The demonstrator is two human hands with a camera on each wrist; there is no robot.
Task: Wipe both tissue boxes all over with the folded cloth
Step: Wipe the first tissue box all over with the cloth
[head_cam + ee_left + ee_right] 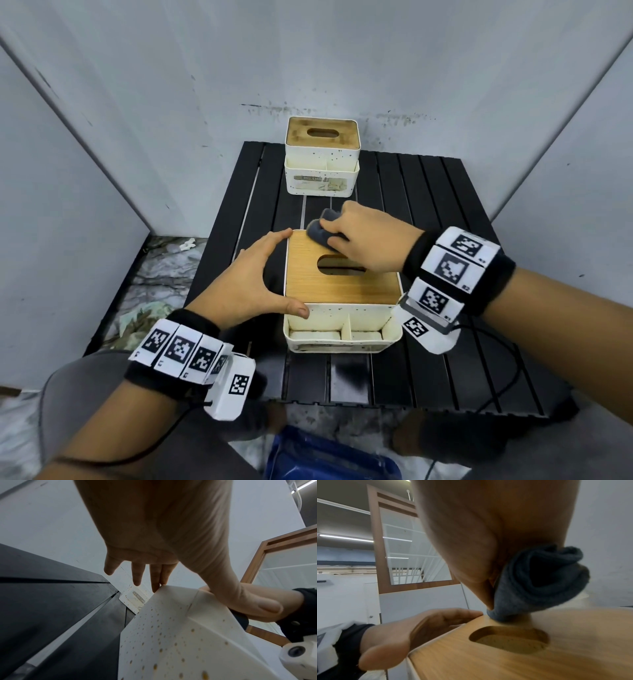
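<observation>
Near box: white speckled plastic tissue box (342, 322) with bamboo lid (337, 277), toward the black slatted tabletop's (445, 370) front edge.
Far box: matching white tissue box (322, 161) at the tabletop's back edge.
Cloth: folded grey cloth (322, 230) on the lid's far left corner.
Right hand (370, 240): clutches the cloth, pressing it down.
Left hand (253, 281): spread wide, fingertips and thumb braced on the near box's left side.
</observation>
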